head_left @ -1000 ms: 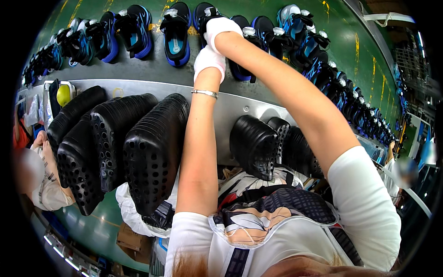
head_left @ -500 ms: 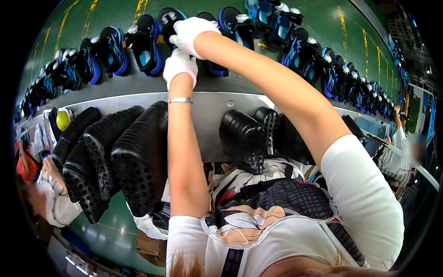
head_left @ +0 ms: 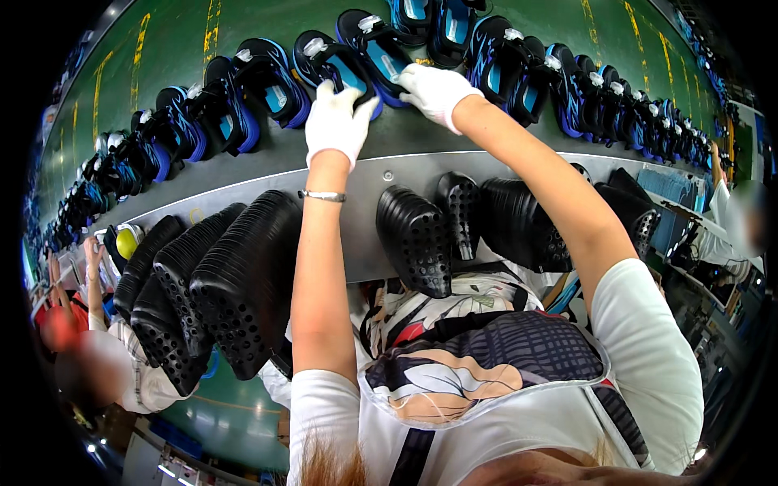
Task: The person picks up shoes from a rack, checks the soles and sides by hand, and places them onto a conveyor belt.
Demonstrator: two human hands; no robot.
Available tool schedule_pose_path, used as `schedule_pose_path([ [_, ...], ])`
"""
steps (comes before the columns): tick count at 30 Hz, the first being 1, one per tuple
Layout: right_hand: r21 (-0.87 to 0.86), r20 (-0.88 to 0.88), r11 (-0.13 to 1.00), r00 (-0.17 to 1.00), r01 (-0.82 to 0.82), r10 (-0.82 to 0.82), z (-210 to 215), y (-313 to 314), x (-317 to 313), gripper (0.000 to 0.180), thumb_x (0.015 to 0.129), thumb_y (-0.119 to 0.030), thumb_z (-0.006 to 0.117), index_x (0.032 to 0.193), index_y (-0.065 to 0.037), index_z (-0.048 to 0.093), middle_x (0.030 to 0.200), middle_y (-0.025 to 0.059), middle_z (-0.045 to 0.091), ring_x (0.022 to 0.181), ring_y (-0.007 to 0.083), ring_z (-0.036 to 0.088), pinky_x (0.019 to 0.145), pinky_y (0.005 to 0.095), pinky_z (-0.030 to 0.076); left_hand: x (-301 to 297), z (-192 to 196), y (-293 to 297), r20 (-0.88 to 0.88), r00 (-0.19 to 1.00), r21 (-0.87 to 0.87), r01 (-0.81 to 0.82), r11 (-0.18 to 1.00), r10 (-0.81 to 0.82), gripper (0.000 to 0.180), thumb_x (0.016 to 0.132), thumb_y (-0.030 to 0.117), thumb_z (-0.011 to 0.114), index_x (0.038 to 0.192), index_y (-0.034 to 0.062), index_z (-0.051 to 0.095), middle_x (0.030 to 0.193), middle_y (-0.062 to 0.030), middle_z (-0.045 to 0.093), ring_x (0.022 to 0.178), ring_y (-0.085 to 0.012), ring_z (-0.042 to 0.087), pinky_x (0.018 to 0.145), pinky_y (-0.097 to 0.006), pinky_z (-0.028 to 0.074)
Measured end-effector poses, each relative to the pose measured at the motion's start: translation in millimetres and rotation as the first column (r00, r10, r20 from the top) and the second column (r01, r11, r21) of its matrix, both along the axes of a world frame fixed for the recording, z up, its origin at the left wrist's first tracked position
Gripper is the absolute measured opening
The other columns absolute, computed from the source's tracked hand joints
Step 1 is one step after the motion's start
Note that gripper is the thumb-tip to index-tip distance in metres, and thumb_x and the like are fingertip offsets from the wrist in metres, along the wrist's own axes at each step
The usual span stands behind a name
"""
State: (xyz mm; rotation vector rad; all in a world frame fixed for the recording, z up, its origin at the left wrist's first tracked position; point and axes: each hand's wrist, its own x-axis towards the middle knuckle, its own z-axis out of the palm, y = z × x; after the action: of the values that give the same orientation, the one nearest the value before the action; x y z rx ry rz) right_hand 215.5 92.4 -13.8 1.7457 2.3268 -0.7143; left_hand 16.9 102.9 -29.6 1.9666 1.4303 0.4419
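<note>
White-gloved, our left hand [head_left: 339,121] spreads wide at a shoe [head_left: 344,68]; right of that shoe, our right hand [head_left: 438,91] curls, its grip unclear

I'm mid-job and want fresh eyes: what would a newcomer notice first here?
First, the curving row of black-and-blue shoes across the upper view. Then the white-gloved left hand and right hand, at neighbouring shoes near the middle. Lastly, the bulky black perforated forms along the metal strip, on both sides of the left forearm.
</note>
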Motion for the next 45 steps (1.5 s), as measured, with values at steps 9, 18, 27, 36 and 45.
schedule_pose_path([
  [9, -0.027, -0.023, 0.987, 0.987, 0.158, -0.159, 13, -9, 1, 0.022, 0.091, -0.016, 0.052, 0.107, -0.001, 0.058, 0.117, 0.0171, 0.056, 0.107, 0.0356, 0.056, 0.091, 0.0402, 0.047, -29, 55, 76, 0.191, 0.974, -0.449, -0.022, 0.893, 0.120, 0.047, 0.083, 0.047, 0.063, 0.087, 0.0013, 0.069, 0.068, -0.0081, 0.064, 0.061, -0.0131, 0.060, 0.062, -0.026, 0.047],
  [18, 0.245, -0.152, 0.940, 0.967, 0.238, -0.206, 88, -99, 43, 0.028, 0.088, -0.026, 0.056, 0.111, -0.010, 0.058, 0.105, 0.0133, 0.057, 0.097, 0.0323, 0.059, 0.082, 0.0405, 0.049, -62, 43, 78, 0.114, 0.989, -0.464, -0.035, 0.885, 0.098, 0.048, 0.083, 0.048, 0.063, 0.094, 0.0018, 0.069, 0.075, -0.0074, 0.066, 0.066, -0.0139, 0.060, 0.063, -0.028, 0.047],
  [27, 0.429, -0.061, 0.650, 0.738, 0.627, -0.672, 177, -263, 158, 0.022, 0.091, -0.028, 0.053, 0.099, -0.009, 0.063, 0.092, 0.0134, 0.064, 0.090, 0.0317, 0.061, 0.078, 0.0395, 0.049, -60, -60, 5, -0.338, 0.941, 0.011, 0.027, 1.000, -0.021, 0.059, 0.087, 0.039, 0.060, 0.134, 0.0075, 0.047, 0.135, -0.0289, 0.043, 0.126, -0.0410, 0.043, 0.105, -0.042, 0.036],
  [36, 0.284, 0.007, 0.390, 0.405, 0.876, -0.914, 204, -407, 245, 0.028, 0.086, -0.028, 0.060, 0.103, -0.007, 0.066, 0.094, 0.0120, 0.065, 0.092, 0.0264, 0.063, 0.082, 0.0334, 0.050, -27, 30, -51, -0.224, 0.971, -0.024, -0.097, 0.995, 0.089, 0.057, 0.090, 0.038, 0.057, 0.137, 0.0083, 0.047, 0.133, -0.0189, 0.050, 0.119, -0.0311, 0.051, 0.099, -0.036, 0.040],
  [45, 0.151, -0.079, 0.553, 0.567, 0.819, -0.820, 172, -395, 232, 0.048, 0.076, -0.023, 0.073, 0.119, -0.009, 0.056, 0.113, 0.0101, 0.055, 0.093, 0.0243, 0.063, 0.083, 0.0334, 0.051, -25, 45, -78, -0.080, 0.997, 0.006, -0.006, 1.000, 0.007, 0.046, 0.093, 0.026, 0.054, 0.133, 0.0039, 0.051, 0.133, -0.0164, 0.053, 0.120, -0.0279, 0.052, 0.102, -0.034, 0.038],
])
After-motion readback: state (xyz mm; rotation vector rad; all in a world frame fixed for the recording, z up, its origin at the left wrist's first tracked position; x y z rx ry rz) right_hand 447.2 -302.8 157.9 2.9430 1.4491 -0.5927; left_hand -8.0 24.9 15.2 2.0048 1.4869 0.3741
